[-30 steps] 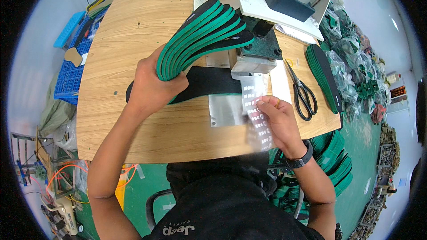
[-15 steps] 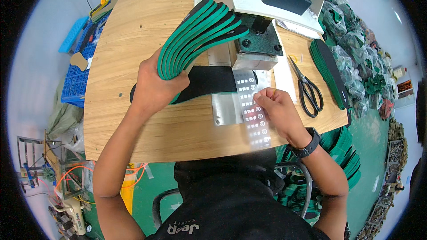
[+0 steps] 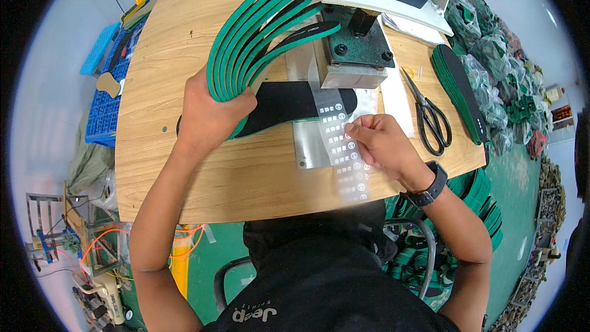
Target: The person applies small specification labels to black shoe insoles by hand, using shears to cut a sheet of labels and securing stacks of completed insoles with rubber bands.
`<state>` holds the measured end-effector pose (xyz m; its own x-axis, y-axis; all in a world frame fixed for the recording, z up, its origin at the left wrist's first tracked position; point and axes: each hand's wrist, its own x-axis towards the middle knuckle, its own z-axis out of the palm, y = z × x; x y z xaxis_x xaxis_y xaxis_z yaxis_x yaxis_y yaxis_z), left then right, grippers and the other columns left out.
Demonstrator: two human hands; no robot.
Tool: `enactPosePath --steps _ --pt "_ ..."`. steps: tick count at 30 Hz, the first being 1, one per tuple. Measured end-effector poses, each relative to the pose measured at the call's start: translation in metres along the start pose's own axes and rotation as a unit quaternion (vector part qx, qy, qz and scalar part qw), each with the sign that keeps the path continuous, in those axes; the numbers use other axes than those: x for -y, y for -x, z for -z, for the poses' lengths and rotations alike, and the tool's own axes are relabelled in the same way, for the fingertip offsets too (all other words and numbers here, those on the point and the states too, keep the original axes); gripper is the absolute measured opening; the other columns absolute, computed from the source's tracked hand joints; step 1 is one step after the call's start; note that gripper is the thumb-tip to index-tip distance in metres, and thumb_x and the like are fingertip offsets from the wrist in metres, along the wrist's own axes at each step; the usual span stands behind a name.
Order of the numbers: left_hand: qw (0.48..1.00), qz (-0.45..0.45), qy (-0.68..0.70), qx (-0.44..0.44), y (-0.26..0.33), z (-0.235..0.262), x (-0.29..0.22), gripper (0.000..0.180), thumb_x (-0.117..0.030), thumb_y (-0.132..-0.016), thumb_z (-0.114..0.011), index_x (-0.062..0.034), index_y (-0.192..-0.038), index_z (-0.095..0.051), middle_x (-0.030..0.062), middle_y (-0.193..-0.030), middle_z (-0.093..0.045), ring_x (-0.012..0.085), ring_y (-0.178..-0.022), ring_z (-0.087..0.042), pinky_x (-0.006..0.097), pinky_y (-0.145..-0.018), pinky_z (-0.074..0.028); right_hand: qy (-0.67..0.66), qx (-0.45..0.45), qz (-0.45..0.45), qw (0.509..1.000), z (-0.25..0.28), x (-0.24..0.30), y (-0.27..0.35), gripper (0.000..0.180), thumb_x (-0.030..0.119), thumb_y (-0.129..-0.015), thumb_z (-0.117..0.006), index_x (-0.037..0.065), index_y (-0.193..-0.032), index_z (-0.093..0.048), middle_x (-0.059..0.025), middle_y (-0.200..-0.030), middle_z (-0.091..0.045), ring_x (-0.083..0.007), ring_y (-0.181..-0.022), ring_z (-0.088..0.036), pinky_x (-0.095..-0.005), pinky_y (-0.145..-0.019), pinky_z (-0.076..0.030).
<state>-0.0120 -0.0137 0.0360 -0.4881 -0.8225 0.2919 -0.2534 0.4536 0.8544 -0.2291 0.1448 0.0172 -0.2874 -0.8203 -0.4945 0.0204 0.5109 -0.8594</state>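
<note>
My left hand (image 3: 215,114) is closed round a fanned bundle of black-and-green insoles (image 3: 246,49), raised above the table. Beneath it a single black insole (image 3: 279,99) with a green edge lies flat, its right end on a metal plate (image 3: 312,150) under the press head (image 3: 353,77). Between thumb and fingers my right hand (image 3: 378,144) pinches a clear strip of white-printed transfers (image 3: 338,138). The strip's upper part lies across the right end of the flat insole, and its lower end hangs blurred near the table's front edge.
Black-handled scissors (image 3: 430,117) lie right of the press, beside a stack of insoles (image 3: 458,92) at the table's right edge. A blue crate (image 3: 104,114) stands off the left side. Bagged goods (image 3: 491,86) are piled on the right.
The fanned insoles in my left hand have risen slightly and spread wider. The printed strip's upper part has shifted left over the flat insole, with my right hand still pinching it.
</note>
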Motion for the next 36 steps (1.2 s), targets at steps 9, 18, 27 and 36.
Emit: enactPosePath --steps 9,18,27,36 --pt "1.000 0.023 -0.002 0.012 -0.001 0.002 -0.004 0.024 -0.004 -0.069 -0.063 0.0014 -0.091 -0.058 0.0092 -0.073 -0.062 0.0145 -0.063 -0.054 0.029 -0.064 -0.047 -0.011 -0.013 -0.021 1.000 0.001 0.008 -0.004 0.021 0.016 -0.090 -0.055 0.003 -0.074 -0.058 -0.0031 -0.046 -0.052 -0.0070 -0.034 -0.040 -0.0200 -0.033 -0.029" --pt "1.000 -0.008 -0.015 -0.015 0.000 -0.001 0.002 0.021 -0.004 -0.068 -0.064 0.0012 -0.089 -0.059 0.0089 -0.072 -0.063 0.0145 -0.062 -0.054 0.030 -0.063 -0.047 0.000 -0.019 -0.016 1.000 0.002 0.006 -0.006 0.027 0.021 -0.091 -0.059 0.005 -0.069 -0.057 -0.0026 -0.045 -0.052 -0.0064 -0.032 -0.040 -0.0195 -0.032 -0.027" --pt "1.000 -0.018 -0.002 -0.012 -0.001 -0.001 0.003 0.022 -0.004 -0.068 -0.064 0.0013 -0.089 -0.060 0.0085 -0.074 -0.063 0.0138 -0.064 -0.054 0.029 -0.064 -0.047 0.028 -0.027 -0.015 0.999 0.001 0.016 -0.007 0.032 0.023 -0.091 -0.059 0.006 -0.064 -0.055 -0.0023 -0.044 -0.051 -0.0058 -0.033 -0.039 -0.0193 -0.033 -0.027" --pt "1.000 0.011 -0.026 0.003 -0.002 0.000 0.001 0.022 -0.004 -0.067 -0.064 0.0021 -0.088 -0.059 0.0096 -0.074 -0.063 0.0145 -0.064 -0.055 0.030 -0.064 -0.048 0.018 -0.020 -0.009 1.000 0.001 0.010 -0.010 0.036 0.024 -0.091 -0.059 0.007 -0.060 -0.052 -0.0014 -0.043 -0.049 -0.0053 -0.033 -0.038 -0.0186 -0.033 -0.026"
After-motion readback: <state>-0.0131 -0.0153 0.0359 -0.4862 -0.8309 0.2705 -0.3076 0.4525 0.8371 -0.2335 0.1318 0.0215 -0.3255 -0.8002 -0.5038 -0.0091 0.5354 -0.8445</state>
